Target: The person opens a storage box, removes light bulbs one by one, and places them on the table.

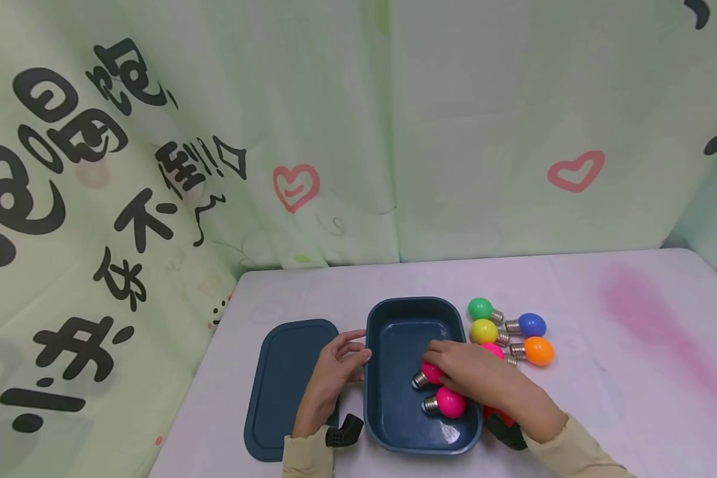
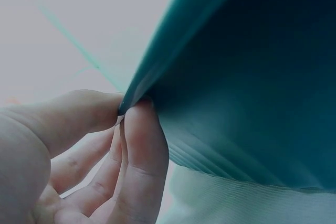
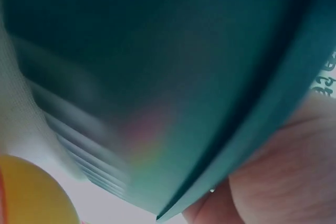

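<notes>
A dark blue rectangular box (image 1: 415, 425) stands on the table, its open side up. My left hand (image 1: 336, 372) is at its left side; in the left wrist view the thumb and index finger (image 2: 144, 140) pinch the rim. My right hand (image 1: 469, 368) reaches over the right rim and holds a pink light bulb (image 1: 431, 373) inside, its metal base pointing left. A second pink bulb (image 1: 451, 403) lies nearer me in the box. In the right wrist view, the box's outer wall (image 3: 173, 66) hides the fingertips and the held bulb.
Right of the box lie loose bulbs: green (image 1: 480, 309), yellow (image 1: 484, 330), blue (image 1: 532, 324), orange (image 1: 539, 351) and pink (image 1: 493, 349). A red one (image 1: 497, 416) is partly hidden under my right wrist. The flat blue lid (image 1: 293, 358) lies left of the box. A curtain (image 1: 454, 133) hangs behind.
</notes>
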A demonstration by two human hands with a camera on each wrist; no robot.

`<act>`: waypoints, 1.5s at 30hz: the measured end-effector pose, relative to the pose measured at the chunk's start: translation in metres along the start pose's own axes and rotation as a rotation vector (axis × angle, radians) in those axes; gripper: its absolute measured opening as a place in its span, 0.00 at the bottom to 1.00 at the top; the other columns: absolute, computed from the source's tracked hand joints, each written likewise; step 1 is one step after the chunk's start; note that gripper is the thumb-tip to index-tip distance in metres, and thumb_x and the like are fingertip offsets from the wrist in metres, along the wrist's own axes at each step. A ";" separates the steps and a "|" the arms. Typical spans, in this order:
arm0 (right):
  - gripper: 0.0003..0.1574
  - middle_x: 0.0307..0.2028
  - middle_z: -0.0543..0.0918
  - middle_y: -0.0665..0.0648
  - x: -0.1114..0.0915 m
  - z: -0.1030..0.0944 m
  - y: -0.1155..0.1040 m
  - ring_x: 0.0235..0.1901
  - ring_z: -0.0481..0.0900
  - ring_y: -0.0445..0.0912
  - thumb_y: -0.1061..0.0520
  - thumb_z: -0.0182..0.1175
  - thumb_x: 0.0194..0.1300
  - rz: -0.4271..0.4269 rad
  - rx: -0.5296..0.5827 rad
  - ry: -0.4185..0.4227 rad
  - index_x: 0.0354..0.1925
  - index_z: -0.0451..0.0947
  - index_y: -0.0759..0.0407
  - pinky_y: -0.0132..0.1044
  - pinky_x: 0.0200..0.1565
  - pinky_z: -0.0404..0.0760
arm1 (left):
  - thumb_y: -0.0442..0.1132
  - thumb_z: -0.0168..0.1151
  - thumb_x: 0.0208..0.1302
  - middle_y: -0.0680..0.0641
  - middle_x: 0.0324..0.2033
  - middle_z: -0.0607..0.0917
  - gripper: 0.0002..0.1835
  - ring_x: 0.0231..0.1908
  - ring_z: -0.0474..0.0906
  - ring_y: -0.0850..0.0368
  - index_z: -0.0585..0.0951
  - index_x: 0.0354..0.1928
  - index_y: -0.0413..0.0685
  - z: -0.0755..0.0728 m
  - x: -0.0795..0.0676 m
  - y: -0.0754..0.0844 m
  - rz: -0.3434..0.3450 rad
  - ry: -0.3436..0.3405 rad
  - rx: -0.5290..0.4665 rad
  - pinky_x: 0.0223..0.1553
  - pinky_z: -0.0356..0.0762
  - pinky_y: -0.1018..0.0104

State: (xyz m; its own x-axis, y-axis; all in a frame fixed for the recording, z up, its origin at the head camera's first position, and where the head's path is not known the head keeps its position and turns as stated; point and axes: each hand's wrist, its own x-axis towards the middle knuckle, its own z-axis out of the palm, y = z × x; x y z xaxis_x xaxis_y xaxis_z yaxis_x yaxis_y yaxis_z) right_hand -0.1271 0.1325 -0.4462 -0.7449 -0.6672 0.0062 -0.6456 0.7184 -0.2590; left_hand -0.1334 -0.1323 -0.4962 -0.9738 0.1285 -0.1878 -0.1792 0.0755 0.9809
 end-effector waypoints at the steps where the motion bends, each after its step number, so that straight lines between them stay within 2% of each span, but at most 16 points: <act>1: 0.18 0.40 0.82 0.53 0.000 0.000 0.000 0.38 0.81 0.44 0.54 0.72 0.58 -0.006 0.001 0.004 0.47 0.83 0.56 0.43 0.41 0.86 | 0.43 0.68 0.64 0.46 0.43 0.83 0.26 0.37 0.80 0.57 0.76 0.63 0.47 0.000 0.000 0.001 -0.001 0.001 0.002 0.33 0.81 0.68; 8: 0.17 0.40 0.81 0.52 -0.002 0.000 0.001 0.38 0.80 0.43 0.54 0.71 0.59 -0.044 -0.008 0.008 0.47 0.83 0.56 0.38 0.40 0.86 | 0.43 0.68 0.64 0.46 0.43 0.83 0.26 0.37 0.80 0.57 0.76 0.63 0.47 0.000 -0.002 0.002 -0.018 0.008 0.002 0.34 0.81 0.67; 15: 0.19 0.44 0.82 0.54 -0.008 -0.009 -0.002 0.44 0.81 0.47 0.55 0.71 0.60 -0.053 0.030 0.028 0.50 0.83 0.57 0.39 0.43 0.86 | 0.44 0.69 0.63 0.46 0.42 0.83 0.26 0.37 0.80 0.56 0.77 0.62 0.48 -0.001 -0.002 -0.001 -0.017 0.005 0.006 0.33 0.82 0.68; 21: 0.21 0.48 0.81 0.55 -0.016 -0.018 -0.002 0.49 0.81 0.50 0.55 0.70 0.60 -0.023 0.041 0.030 0.52 0.82 0.56 0.42 0.46 0.85 | 0.44 0.69 0.63 0.46 0.42 0.83 0.25 0.37 0.80 0.56 0.77 0.62 0.49 -0.001 -0.001 0.000 -0.019 0.006 0.002 0.33 0.81 0.67; 34: 0.23 0.49 0.81 0.55 -0.035 -0.032 0.003 0.49 0.81 0.50 0.59 0.73 0.56 -0.024 0.034 0.114 0.52 0.82 0.55 0.39 0.41 0.86 | 0.44 0.68 0.64 0.46 0.43 0.83 0.26 0.37 0.80 0.57 0.77 0.63 0.48 0.000 -0.001 0.001 -0.012 0.006 0.010 0.34 0.82 0.67; 45: 0.26 0.51 0.81 0.56 -0.049 -0.044 0.009 0.51 0.81 0.53 0.59 0.71 0.58 0.005 0.035 0.133 0.56 0.81 0.55 0.40 0.40 0.86 | 0.44 0.69 0.63 0.46 0.43 0.83 0.26 0.37 0.80 0.57 0.77 0.63 0.48 0.000 0.000 0.002 -0.022 0.001 -0.001 0.34 0.81 0.68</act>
State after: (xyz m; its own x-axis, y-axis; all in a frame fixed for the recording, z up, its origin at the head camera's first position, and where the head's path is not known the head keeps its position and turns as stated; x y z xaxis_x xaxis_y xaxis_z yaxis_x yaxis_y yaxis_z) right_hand -0.1038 0.1802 -0.4066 -0.7651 -0.6302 0.1321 -0.6375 0.7126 -0.2928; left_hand -0.1334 -0.1318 -0.4944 -0.9698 0.1256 -0.2090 -0.2005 0.0772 0.9766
